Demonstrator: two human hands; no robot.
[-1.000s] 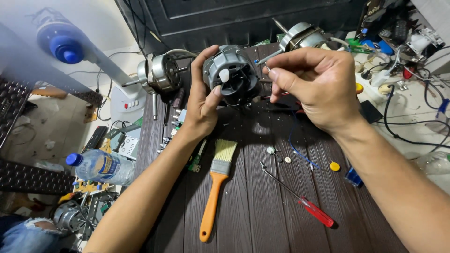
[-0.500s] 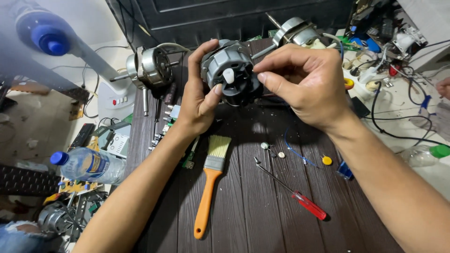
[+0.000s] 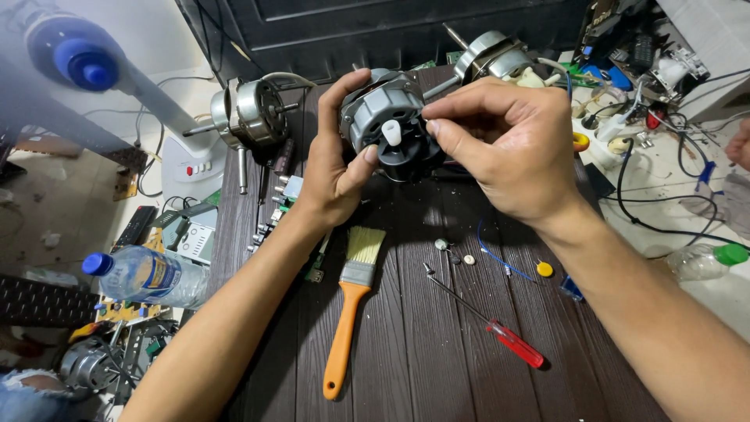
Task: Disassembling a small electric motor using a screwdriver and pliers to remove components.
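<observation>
Motor: a grey and black fan motor [image 3: 387, 129] is held up above the dark wooden table [image 3: 437, 352], near its far edge; a short white shaft piece [image 3: 391, 132] points toward the camera.
Left hand: the left hand [image 3: 336, 168] is closed around the left side of the motor, the thumb laid under the front, the fingers over the top.
Right hand: the right hand [image 3: 508, 148] is pinched on the right front of the motor, fingertips [image 3: 433, 129] just beside the white piece.
Below the hands: a paintbrush with orange handle [image 3: 351, 312] and a red-handled screwdriver [image 3: 488, 328] are laid on the table, with small white and yellow parts [image 3: 544, 269] between.
Behind: two other bare motors are seen, one at the left [image 3: 254, 113], one at the back [image 3: 492, 56].
Left edge: a plastic bottle with blue cap [image 3: 144, 275] is lying beside the table.
</observation>
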